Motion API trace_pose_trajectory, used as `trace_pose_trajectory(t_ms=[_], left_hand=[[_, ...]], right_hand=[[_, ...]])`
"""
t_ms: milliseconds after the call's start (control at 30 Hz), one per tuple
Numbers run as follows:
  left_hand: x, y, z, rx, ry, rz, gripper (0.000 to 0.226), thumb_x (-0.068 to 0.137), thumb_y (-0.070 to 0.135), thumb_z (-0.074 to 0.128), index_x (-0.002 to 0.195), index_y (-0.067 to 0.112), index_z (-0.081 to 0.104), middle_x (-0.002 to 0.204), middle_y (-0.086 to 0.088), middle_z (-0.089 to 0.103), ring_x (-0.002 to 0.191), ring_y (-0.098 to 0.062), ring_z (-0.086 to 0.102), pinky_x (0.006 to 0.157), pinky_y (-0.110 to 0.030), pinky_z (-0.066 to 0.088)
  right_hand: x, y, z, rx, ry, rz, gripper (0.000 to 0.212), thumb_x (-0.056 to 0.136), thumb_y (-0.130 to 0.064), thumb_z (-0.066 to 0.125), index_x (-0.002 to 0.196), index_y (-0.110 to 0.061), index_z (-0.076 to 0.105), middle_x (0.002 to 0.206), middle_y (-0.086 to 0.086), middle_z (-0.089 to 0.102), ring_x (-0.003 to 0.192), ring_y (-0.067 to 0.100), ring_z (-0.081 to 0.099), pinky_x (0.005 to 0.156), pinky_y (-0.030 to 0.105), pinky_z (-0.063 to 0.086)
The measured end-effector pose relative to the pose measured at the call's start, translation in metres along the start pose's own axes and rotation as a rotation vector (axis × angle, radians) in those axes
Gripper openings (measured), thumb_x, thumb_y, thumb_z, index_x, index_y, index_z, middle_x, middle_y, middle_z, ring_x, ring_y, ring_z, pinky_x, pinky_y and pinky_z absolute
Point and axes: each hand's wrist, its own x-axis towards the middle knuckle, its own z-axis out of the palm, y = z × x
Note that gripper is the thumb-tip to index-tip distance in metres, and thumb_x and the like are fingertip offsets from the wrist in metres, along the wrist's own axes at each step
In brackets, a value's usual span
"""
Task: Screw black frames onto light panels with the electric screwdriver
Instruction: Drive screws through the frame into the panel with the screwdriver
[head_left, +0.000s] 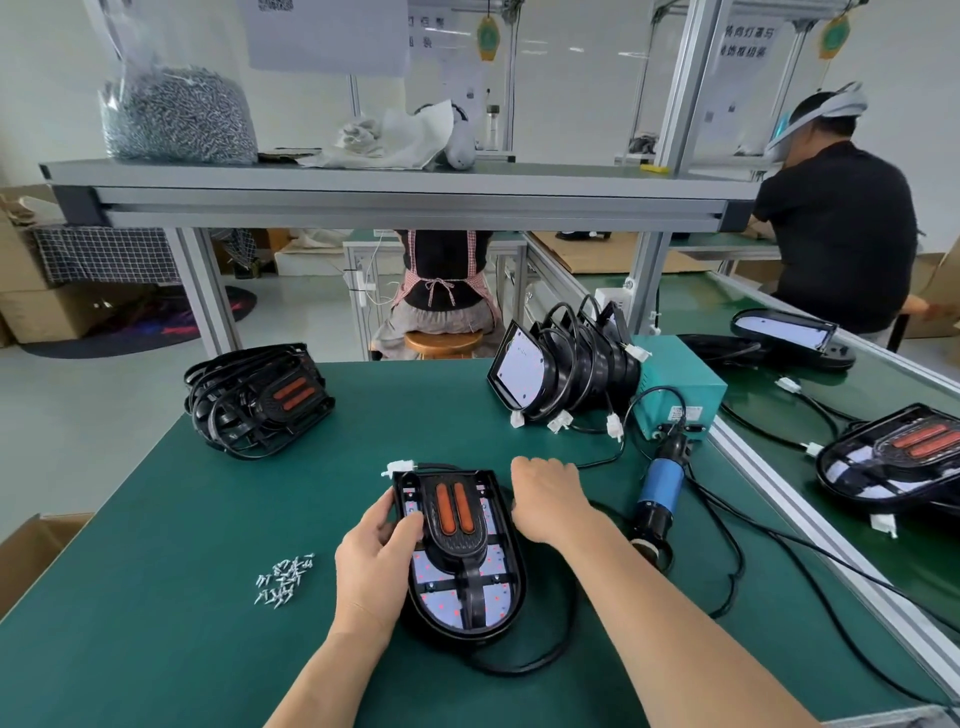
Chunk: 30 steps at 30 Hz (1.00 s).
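Note:
A light panel (488, 597) lies on the green table in front of me, with a black frame (457, 540) carrying two orange strips laid on top. My left hand (371, 561) grips the panel's left edge, thumb on the frame. My right hand (545, 499) rests at the panel's upper right edge, fingers curled down over it. The electric screwdriver (660, 493), blue and black, lies on the table just right of my right hand. A small heap of screws (284, 579) sits left of my left hand.
A stack of black frames (260, 397) sits at the back left, a row of light panels (561, 369) leans at the back right beside a teal power box (680, 387). Cables trail over the right side. Other panels lie on the conveyor (883, 457). Two people work beyond.

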Motion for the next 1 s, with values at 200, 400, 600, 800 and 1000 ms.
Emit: trace_pose_trajectory(t_ms=[200,400,600,800,1000], left_hand=[[0.007,-0.007,-0.005,-0.160,0.090,0.006,0.030,0.083,0.037,0.062,0.110,0.034,0.074,0.103,0.003,0.078,0.098,-0.020,0.072,0.098,-0.049,0.054],[0.009,-0.012,-0.002,-0.153,0.103,0.051,0.027,0.090,0.038,0.058,0.114,0.041,0.071,0.106,0.010,0.076,0.102,-0.017,0.070,0.097,-0.043,0.053],[0.012,-0.018,-0.002,0.006,0.199,0.102,0.018,0.098,0.039,0.056,0.102,0.035,0.073,0.106,0.009,0.071,0.105,-0.010,0.063,0.094,-0.035,0.048],[0.018,-0.025,-0.003,-0.030,0.214,0.097,0.022,0.101,0.037,0.051,0.096,0.026,0.070,0.099,0.001,0.071,0.096,-0.021,0.067,0.089,-0.039,0.050],[0.022,-0.032,-0.005,0.013,0.233,0.096,0.018,0.101,0.033,0.053,0.094,0.028,0.069,0.094,0.004,0.070,0.086,-0.015,0.068,0.075,-0.029,0.048]], right_hand=[[0.011,-0.011,-0.011,0.707,-0.001,0.037,0.020,0.101,-0.011,0.048,0.116,-0.009,0.062,0.120,0.007,0.062,0.111,0.026,0.057,0.092,0.035,0.046],[-0.005,-0.014,-0.008,1.335,-0.225,0.089,0.059,0.095,-0.063,0.054,0.138,-0.023,0.061,0.139,-0.014,0.060,0.131,0.012,0.053,0.109,0.032,0.040],[-0.016,-0.009,0.010,1.244,0.042,0.014,0.022,0.094,-0.032,0.067,0.113,-0.022,0.070,0.104,-0.011,0.076,0.100,0.006,0.070,0.097,0.032,0.053],[-0.026,0.004,0.003,1.217,0.244,0.002,0.017,0.095,-0.029,0.065,0.109,-0.023,0.072,0.097,-0.012,0.077,0.092,0.007,0.071,0.088,0.031,0.056],[-0.033,0.036,-0.016,1.271,0.429,0.054,0.023,0.099,-0.028,0.063,0.119,-0.019,0.071,0.106,-0.008,0.076,0.100,0.013,0.070,0.094,0.040,0.056]])
